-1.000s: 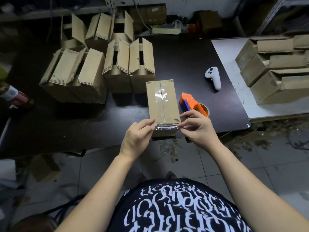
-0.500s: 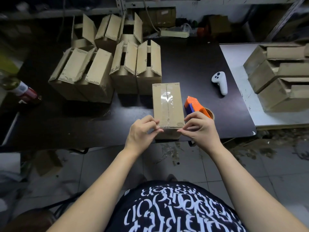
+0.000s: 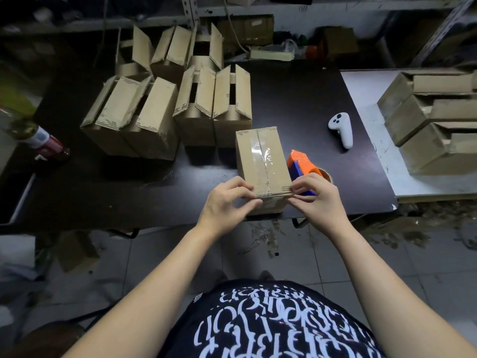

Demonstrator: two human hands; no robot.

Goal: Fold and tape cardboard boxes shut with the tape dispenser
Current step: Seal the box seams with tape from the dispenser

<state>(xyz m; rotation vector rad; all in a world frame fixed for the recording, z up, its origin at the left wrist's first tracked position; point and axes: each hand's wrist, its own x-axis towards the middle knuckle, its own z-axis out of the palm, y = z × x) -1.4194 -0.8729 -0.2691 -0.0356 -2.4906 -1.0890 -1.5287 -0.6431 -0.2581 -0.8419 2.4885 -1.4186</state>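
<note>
at the near edge of the dark worktop (image 3: 296, 99), you are holding a closed brown cardboard box (image 3: 260, 161) with both hands. your left hand (image 3: 227, 205) is curling its fingers and thumb around the near left corner of the box, and your right hand (image 3: 317, 200) is pinching the near right corner, fingertips meeting at the top edge. the box is sitting flat on the worktop with its long side running away from you. a strip of clear tape (image 3: 263, 153) is running along the seam on top and folding over the near end between your hands.

just to the right of the box, an orange and blue tape dispenser (image 3: 302, 162) is lying on the worktop, partly hidden behind your right hand. farther right, a white handheld controller (image 3: 342, 130) is lying well apart from the box. beyond the box, a cluster of open cardboard boxes (image 3: 211, 104) is standing with flaps up. on a white surface (image 3: 366, 99) at the right, more brown boxes (image 3: 426, 120) are sitting side by side. a bottle with a red and white label (image 3: 44, 143) is sitting at the far left.
</note>
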